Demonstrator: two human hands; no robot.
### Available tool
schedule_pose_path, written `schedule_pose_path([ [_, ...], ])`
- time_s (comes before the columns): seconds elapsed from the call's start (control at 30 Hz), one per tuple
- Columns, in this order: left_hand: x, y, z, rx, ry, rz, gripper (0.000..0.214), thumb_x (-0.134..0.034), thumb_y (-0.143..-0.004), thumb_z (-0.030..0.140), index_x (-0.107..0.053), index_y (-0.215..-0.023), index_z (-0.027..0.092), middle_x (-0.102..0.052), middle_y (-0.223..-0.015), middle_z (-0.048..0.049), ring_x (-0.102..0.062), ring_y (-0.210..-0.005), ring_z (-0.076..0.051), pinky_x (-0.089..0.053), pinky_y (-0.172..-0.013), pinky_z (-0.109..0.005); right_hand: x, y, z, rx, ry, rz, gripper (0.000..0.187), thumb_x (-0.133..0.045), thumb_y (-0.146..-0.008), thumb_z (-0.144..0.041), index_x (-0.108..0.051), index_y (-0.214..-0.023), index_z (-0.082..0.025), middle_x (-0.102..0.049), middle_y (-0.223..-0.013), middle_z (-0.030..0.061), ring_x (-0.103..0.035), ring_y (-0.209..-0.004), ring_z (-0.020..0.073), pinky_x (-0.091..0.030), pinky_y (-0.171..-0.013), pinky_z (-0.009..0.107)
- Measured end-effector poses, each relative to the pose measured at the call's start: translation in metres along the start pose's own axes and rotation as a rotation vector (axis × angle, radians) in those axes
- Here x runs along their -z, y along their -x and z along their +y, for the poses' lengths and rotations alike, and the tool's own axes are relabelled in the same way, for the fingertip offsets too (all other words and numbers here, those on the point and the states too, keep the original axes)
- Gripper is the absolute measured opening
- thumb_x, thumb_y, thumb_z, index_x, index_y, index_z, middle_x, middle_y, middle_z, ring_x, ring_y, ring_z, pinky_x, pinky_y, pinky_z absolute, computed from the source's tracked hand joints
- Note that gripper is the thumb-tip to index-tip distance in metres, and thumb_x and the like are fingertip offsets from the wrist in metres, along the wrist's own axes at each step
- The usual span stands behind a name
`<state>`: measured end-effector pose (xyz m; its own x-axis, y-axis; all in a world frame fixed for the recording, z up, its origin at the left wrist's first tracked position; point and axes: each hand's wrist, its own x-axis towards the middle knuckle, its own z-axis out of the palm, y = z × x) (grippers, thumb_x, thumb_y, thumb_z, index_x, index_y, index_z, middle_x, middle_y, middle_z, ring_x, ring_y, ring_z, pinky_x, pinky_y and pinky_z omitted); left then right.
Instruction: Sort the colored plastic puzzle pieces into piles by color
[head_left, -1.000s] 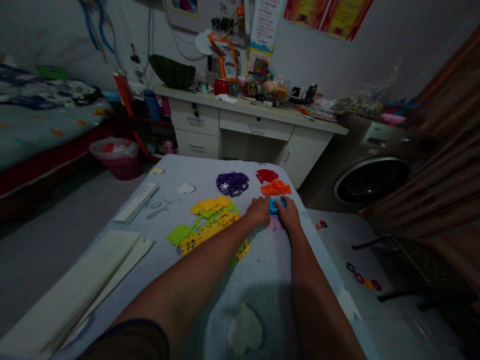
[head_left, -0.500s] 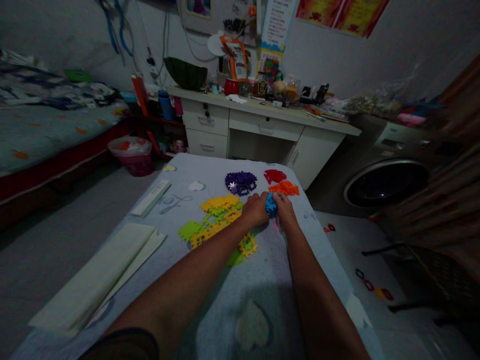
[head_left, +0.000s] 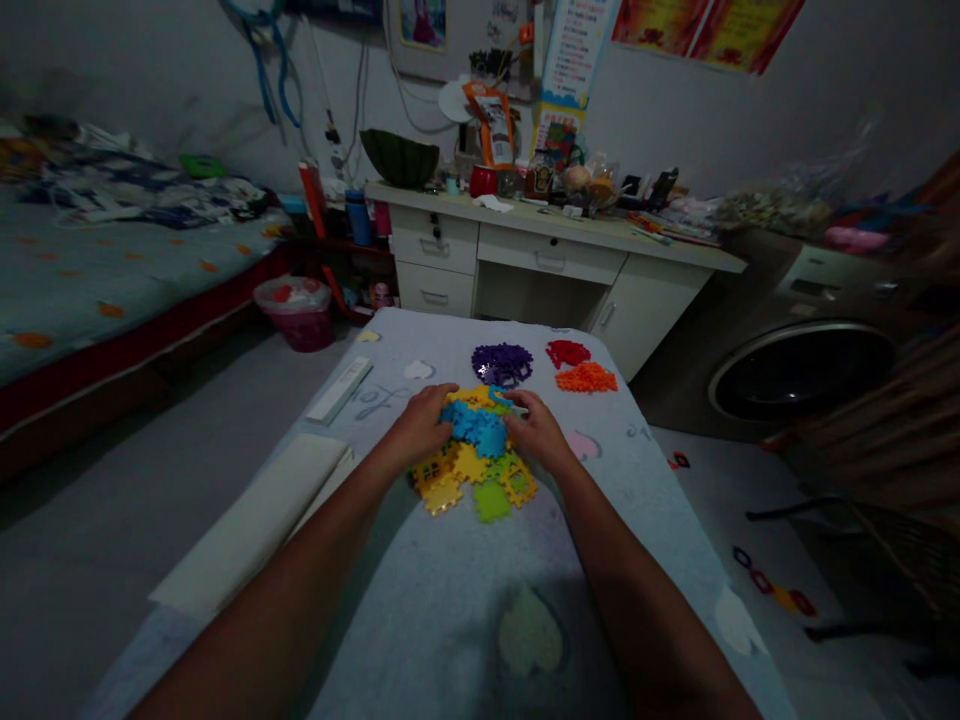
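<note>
Blue interlocking plastic pieces (head_left: 480, 428) lie in a loose heap on top of yellow pieces (head_left: 439, 490) and green pieces (head_left: 492, 502) in the middle of the cloth-covered table. At the heap's left side is my left hand (head_left: 424, 425), its thumb and fingers apart and touching the edge of the pieces. My right hand (head_left: 537, 432) is spread at the right side, fingers over the blue edge. Part of the heap is hidden by my hands. Beyond it lie separate piles of purple pieces (head_left: 502, 364), red pieces (head_left: 567, 353) and orange pieces (head_left: 586, 378).
A long white box (head_left: 340, 390) and folded pale paper (head_left: 255, 520) lie along the table's left side. A white desk (head_left: 540, 255) with clutter stands behind, a washing machine (head_left: 750, 300) at right, a pink bin (head_left: 294, 315) and bed at left.
The blue pieces, earlier bunched between my hands at the right, now lie on the yellow and green heap. My hands have moved left and apart. The yellow and green pieces are closer together.
</note>
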<state>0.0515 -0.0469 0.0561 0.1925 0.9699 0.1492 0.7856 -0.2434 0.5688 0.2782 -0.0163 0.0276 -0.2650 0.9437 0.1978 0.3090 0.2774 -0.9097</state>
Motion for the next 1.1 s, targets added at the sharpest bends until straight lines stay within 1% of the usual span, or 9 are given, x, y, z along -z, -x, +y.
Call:
schedule_pose_path([
  [0.1,-0.013,0.007,-0.005,-0.065,0.005,0.042,0.062,-0.053,-0.073,0.021,-0.050,-0.134,0.018,-0.052,-0.138,-0.0124,-0.047,-0.130,-0.030,-0.037,-0.110,-0.048,-0.001,0.002,0.008,0.081,0.252,0.008,0.040,-0.062,-0.077,-0.029,-0.061,-0.116,-0.023,-0.058,-0.123,0.0083,-0.052,-0.119,0.0242,-0.039,-0.105,0.044],
  [0.17,-0.023,0.010,-0.008,-0.058,-0.021,0.036,0.058,-0.059,-0.076,0.031,-0.053,-0.132,0.021,-0.052,-0.138,-0.0118,-0.046,-0.130,-0.032,-0.036,-0.110,-0.051,-0.003,0.005,0.010,0.122,0.329,-0.057,0.042,-0.064,-0.079,-0.031,-0.061,-0.119,-0.022,-0.059,-0.123,0.0097,-0.051,-0.119,0.0254,-0.037,-0.107,0.045],
  [0.33,-0.040,0.008,-0.024,-0.044,-0.066,0.110,0.045,-0.051,-0.087,0.036,-0.056,-0.129,0.020,-0.055,-0.134,-0.0119,-0.048,-0.128,-0.029,-0.037,-0.110,-0.048,-0.008,0.010,0.003,0.164,0.389,-0.242,0.034,-0.067,-0.079,-0.026,-0.064,-0.112,-0.024,-0.058,-0.123,0.0075,-0.049,-0.121,0.0255,-0.035,-0.106,0.045],
  [0.47,-0.043,0.004,-0.036,-0.011,-0.094,0.216,0.043,-0.045,-0.092,0.038,-0.055,-0.127,0.017,-0.058,-0.130,-0.0133,-0.051,-0.124,-0.027,-0.039,-0.109,-0.045,-0.008,0.012,-0.006,0.193,0.401,-0.349,0.023,-0.071,-0.077,-0.027,-0.070,-0.100,-0.024,-0.047,-0.136,0.0092,-0.039,-0.134,0.0286,-0.030,-0.110,0.048],
  [0.6,-0.041,0.002,-0.036,0.059,-0.119,0.308,0.043,-0.047,-0.092,0.044,-0.056,-0.125,0.018,-0.062,-0.125,-0.0126,-0.056,-0.117,-0.027,-0.042,-0.105,-0.045,-0.011,0.014,-0.006,0.217,0.433,-0.407,0.015,-0.070,-0.081,-0.031,-0.074,-0.093,-0.025,-0.039,-0.148,0.0072,-0.031,-0.141,0.0306,-0.023,-0.113,0.052],
  [0.73,-0.037,-0.001,-0.038,0.150,-0.114,0.353,0.044,-0.044,-0.093,0.048,-0.059,-0.120,0.017,-0.065,-0.119,-0.0137,-0.059,-0.112,-0.029,-0.044,-0.101,-0.046,-0.010,0.009,0.002,0.176,0.519,-0.248,0.017,-0.067,-0.082,-0.034,-0.073,-0.097,-0.026,-0.041,-0.148,0.0086,-0.031,-0.139,0.0319,-0.025,-0.111,0.056],
  [0.83,-0.035,-0.004,-0.044,0.182,-0.031,0.369,0.046,-0.038,-0.095,0.048,-0.060,-0.119,0.016,-0.065,-0.118,-0.0144,-0.059,-0.113,-0.029,-0.045,-0.101,-0.046,-0.002,-0.009,0.008,0.189,0.490,-0.095,0.017,-0.063,-0.085,-0.033,-0.072,-0.096,-0.025,-0.049,-0.139,0.0102,-0.041,-0.132,0.0279,-0.032,-0.109,0.050],
  [1.0,-0.030,-0.008,-0.053,0.188,0.188,0.364,0.042,-0.035,-0.096,0.046,-0.057,-0.119,0.020,-0.065,-0.122,-0.0107,-0.059,-0.116,-0.025,-0.046,-0.102,-0.044,0.016,-0.072,0.017,0.178,0.444,0.094,0.015,-0.061,-0.082,-0.029,-0.069,-0.091,-0.020,-0.063,-0.110,0.0103,-0.055,-0.113,0.0236,-0.040,-0.104,0.040],
  [1.1,-0.026,-0.010,-0.056,0.196,0.220,0.386,0.041,-0.035,-0.096,0.044,-0.056,-0.120,0.020,-0.063,-0.125,-0.0114,-0.057,-0.119,-0.025,-0.045,-0.103,-0.044,0.020,-0.115,0.028,-0.040,0.458,0.216,0.044,-0.067,-0.077,-0.039,-0.063,-0.114,-0.015,-0.064,-0.116,0.0130,-0.057,-0.113,0.0255,-0.042,-0.100,0.040],
])
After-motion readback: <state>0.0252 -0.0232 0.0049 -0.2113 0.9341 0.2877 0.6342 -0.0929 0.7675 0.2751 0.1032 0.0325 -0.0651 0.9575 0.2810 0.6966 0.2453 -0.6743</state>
